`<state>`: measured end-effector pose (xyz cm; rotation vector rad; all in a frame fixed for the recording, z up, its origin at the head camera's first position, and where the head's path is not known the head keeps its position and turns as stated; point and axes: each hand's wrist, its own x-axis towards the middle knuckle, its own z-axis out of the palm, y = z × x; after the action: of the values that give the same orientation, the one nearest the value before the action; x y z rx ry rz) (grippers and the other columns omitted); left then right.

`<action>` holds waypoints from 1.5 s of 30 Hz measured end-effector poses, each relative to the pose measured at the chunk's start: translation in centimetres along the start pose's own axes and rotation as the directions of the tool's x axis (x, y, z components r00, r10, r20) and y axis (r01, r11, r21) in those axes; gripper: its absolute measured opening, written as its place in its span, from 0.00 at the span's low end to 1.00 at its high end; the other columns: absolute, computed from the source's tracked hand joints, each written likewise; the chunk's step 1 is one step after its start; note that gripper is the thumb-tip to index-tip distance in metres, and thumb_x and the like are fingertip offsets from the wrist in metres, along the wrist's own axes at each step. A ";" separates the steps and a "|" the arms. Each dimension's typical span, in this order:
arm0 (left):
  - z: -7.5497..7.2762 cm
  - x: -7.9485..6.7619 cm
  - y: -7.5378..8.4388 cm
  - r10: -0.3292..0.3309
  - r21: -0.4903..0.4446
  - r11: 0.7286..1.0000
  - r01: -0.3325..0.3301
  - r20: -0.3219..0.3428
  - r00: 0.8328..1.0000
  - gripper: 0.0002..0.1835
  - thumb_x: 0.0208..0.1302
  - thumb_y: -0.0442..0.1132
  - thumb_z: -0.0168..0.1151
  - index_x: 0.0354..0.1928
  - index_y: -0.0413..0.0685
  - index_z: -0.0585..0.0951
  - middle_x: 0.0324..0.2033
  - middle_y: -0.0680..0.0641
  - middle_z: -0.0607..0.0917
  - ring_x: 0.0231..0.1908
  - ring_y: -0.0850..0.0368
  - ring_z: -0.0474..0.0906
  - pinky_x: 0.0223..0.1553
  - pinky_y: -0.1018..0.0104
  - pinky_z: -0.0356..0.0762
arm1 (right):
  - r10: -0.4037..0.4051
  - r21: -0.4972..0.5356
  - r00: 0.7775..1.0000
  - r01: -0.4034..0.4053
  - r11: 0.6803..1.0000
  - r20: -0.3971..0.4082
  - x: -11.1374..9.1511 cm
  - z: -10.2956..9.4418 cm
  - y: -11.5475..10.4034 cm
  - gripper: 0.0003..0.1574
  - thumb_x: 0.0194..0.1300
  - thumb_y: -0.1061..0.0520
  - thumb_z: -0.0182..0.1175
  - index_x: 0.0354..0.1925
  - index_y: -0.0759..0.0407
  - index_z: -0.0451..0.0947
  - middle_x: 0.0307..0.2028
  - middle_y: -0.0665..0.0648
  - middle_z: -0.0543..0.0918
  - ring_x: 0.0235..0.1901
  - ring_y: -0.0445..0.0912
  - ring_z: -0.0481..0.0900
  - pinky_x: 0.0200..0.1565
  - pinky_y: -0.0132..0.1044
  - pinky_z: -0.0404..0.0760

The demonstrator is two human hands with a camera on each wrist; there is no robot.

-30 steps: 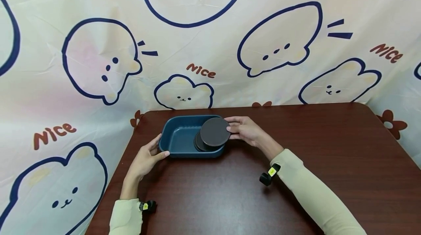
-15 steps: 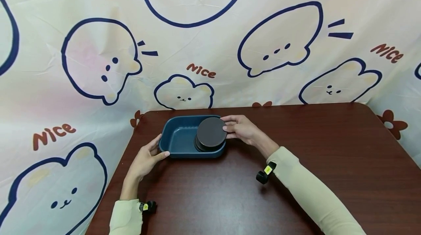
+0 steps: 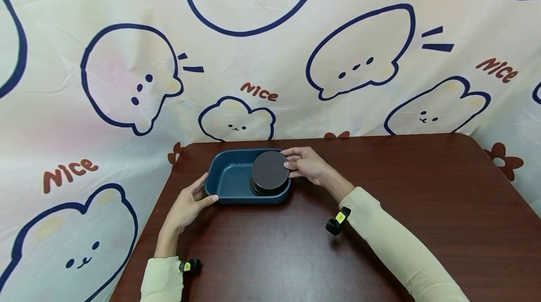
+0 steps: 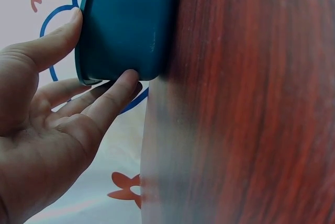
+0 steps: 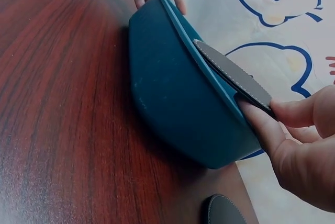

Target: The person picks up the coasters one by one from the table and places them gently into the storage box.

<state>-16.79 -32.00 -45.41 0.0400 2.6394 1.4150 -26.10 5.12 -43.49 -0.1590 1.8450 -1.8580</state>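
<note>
A dark round coaster (image 3: 270,170) with pale edge stitching is pinched at its right edge between the thumb and fingers of my right hand (image 3: 307,165). It is tilted over the right half of a blue rectangular basin (image 3: 230,198), partly above the rim. More dark coasters (image 3: 256,188) show under it inside the basin; how many is hidden. My left hand (image 3: 187,203) holds the basin's left end. In the left wrist view, its thumb lies at the rim of the basin (image 4: 125,25) and its fingers rest against the end wall.
Another dark stitched coaster (image 5: 225,211) lies on the brown table (image 3: 262,250) beyond the basin's right end, mostly hidden behind my right hand in the head view. A patterned cloth (image 3: 253,58) hangs close behind the table's far edge.
My right hand has moved a little left with the coaster, bringing it over the others in the basin. My left hand and the basin have hardly moved.
</note>
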 end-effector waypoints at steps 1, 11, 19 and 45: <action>0.0 0.0 0.0 -0.001 0.001 1.000 0.001 0.001 1.000 0.45 0.77 0.38 0.67 0.87 0.47 0.53 0.81 0.32 0.64 0.76 0.34 0.70 0.68 0.42 0.76 | 0.000 -0.006 1.000 0.000 1.000 -0.002 0.0 0.0 0.0 0.31 0.80 0.68 0.58 0.76 0.63 0.70 0.70 0.70 0.79 0.49 0.47 0.91 0.47 0.38 0.91; 0.1 -0.2 0.1 -0.002 -0.006 1.000 0.002 0.015 1.000 0.46 0.77 0.38 0.67 0.87 0.47 0.52 0.80 0.32 0.65 0.75 0.34 0.71 0.68 0.42 0.76 | 0.002 -0.092 1.000 -0.004 0.996 -0.027 0.4 0.3 -0.1 0.30 0.79 0.67 0.60 0.75 0.63 0.72 0.67 0.69 0.81 0.46 0.45 0.90 0.45 0.36 0.91; 0.1 0.0 0.0 0.005 0.001 1.000 -0.005 0.016 1.000 0.46 0.77 0.40 0.67 0.87 0.47 0.52 0.81 0.33 0.65 0.76 0.34 0.70 0.68 0.45 0.79 | -0.005 -0.142 1.000 0.002 0.990 -0.020 0.6 0.5 -0.9 0.29 0.79 0.67 0.59 0.75 0.63 0.72 0.66 0.69 0.82 0.55 0.52 0.90 0.52 0.43 0.91; 0.0 -0.2 -0.1 0.005 0.013 1.000 -0.005 0.006 1.000 0.46 0.77 0.40 0.67 0.87 0.49 0.52 0.81 0.34 0.65 0.76 0.35 0.71 0.68 0.44 0.78 | -0.042 -0.321 0.999 0.043 0.946 0.010 0.2 1.3 -1.4 0.29 0.80 0.63 0.60 0.75 0.64 0.72 0.68 0.70 0.80 0.64 0.59 0.85 0.55 0.46 0.90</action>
<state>-16.61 -32.05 -45.44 0.0522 2.6453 1.3966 -26.14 3.79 -42.12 -0.3166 2.1478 -1.5686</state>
